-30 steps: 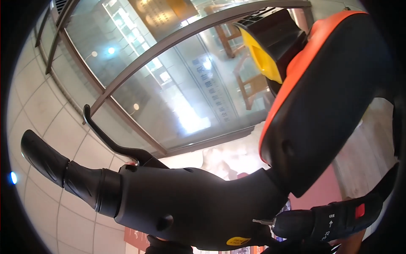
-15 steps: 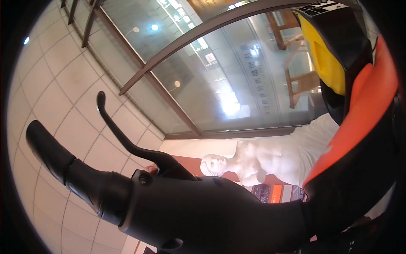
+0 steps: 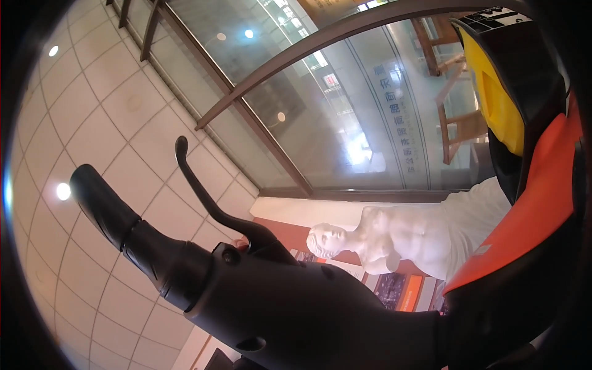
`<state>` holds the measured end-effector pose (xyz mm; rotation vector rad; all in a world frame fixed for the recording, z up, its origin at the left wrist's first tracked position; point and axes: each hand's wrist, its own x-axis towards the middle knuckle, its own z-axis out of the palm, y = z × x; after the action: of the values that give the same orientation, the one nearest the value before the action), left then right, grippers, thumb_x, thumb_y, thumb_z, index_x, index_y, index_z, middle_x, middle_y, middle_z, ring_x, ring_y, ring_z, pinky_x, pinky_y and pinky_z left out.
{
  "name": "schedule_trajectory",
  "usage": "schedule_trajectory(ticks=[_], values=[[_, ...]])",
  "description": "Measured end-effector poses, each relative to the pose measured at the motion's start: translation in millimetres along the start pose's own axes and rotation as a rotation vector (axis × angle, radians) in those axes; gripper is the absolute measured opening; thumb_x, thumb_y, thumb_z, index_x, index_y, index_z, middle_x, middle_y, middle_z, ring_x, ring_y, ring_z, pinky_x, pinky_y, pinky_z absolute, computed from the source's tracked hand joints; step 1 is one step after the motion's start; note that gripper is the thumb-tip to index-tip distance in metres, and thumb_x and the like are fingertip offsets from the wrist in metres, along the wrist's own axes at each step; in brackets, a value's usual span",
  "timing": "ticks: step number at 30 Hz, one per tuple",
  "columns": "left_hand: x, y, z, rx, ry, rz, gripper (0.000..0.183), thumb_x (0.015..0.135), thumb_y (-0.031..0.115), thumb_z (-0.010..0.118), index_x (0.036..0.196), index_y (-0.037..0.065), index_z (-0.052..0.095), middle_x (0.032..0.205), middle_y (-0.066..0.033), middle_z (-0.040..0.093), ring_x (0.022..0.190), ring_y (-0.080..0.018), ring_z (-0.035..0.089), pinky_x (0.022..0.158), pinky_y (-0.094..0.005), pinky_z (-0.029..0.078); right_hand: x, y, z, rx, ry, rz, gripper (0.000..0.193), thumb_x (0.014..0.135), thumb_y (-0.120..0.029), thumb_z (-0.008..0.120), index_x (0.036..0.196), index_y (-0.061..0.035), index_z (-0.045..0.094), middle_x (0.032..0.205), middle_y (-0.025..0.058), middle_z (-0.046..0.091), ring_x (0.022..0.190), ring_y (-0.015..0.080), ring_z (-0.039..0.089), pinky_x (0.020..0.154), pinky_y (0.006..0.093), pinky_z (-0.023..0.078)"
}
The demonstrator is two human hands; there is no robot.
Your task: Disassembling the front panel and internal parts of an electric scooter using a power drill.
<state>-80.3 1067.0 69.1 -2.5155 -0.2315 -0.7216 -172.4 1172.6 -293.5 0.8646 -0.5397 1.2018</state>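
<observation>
Neither my left hand nor my right hand can be made out. Large and close, a black handlebar crosses the lower part of the head view, with a black rubber grip at its left end. A slim, curved black brake lever stands out above it. Behind the lever's base peeks a small pinkish patch, too small to name. To the right, the bar meets an orange-red and black body panel. Above that sits a yellow panel under a black top with a checkered pattern.
The surroundings appear turned sideways. A white armless statue lies across the middle, beside display boards. Brown-framed glass panes fill the top, with wooden furniture seen through them. Pale square tiles cover the left, with bright lamps.
Handlebar, lever, statue and glass panes all sit further right in the picture. Another bright lamp now shows beside the grip, and more of the display boards shows past the bar.
</observation>
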Motion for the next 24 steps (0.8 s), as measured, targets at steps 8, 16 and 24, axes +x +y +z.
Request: schedule_trajectory(ticks=[8, 16, 24], values=[[-6, -3, -1, -0.059, -0.026, -0.033, 0.067, 0.091, 0.053, 0.050, 0.132, 0.001, 0.040, 0.121, -0.0095, 0.053, 0.108, -0.0206, 0.055, 0.096, -0.0343, 0.043, 0, -2, 17, -0.030, 0.036, -0.016, 0.016, 0.085, -0.013, 0.066, 0.097, -0.0040, 0.059, 0.073, 0.0027, 0.059, 0.062, 0.0117, 0.057, 0.055, 0.0248, 0.046], [-6, 1, 3, -0.115, -0.054, -0.050, 0.069, 0.090, 0.054, 0.051, 0.132, 0.000, 0.040, 0.122, -0.0095, 0.053, 0.108, -0.0207, 0.055, 0.097, -0.0343, 0.042, 4, -9, 34, -0.060, 0.062, -0.043, 0.016, 0.085, -0.013, 0.066, 0.097, -0.0040, 0.059, 0.072, 0.0026, 0.059, 0.061, 0.0118, 0.057, 0.055, 0.0249, 0.046], [-2, 0, 6, -0.172, -0.080, -0.075, 0.071, 0.088, 0.055, 0.053, 0.132, 0.000, 0.040, 0.123, -0.0095, 0.052, 0.108, -0.0207, 0.054, 0.097, -0.0343, 0.042, 16, -16, 51, -0.090, 0.091, -0.061, 0.015, 0.085, -0.012, 0.065, 0.096, -0.0041, 0.059, 0.072, 0.0026, 0.059, 0.061, 0.0119, 0.057, 0.055, 0.0250, 0.046]])
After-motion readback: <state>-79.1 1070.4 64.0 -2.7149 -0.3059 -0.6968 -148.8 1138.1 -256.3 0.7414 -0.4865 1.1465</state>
